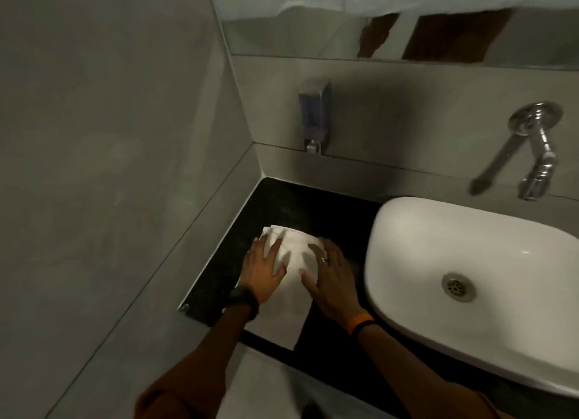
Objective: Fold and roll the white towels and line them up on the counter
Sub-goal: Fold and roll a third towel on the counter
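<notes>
A white towel lies folded into a long strip on the black counter, left of the basin. Its near end hangs slightly past the counter's front edge. Its far end looks bunched into a thick fold or roll. My left hand lies flat on the towel's left side, fingers spread. My right hand presses flat on its right side, fingers spread, with a ring on one finger. Both palms rest on the cloth without gripping it.
A white oval basin fills the counter's right part, with a chrome tap above it. A soap dispenser hangs on the back wall under a mirror. A grey wall closes the left side.
</notes>
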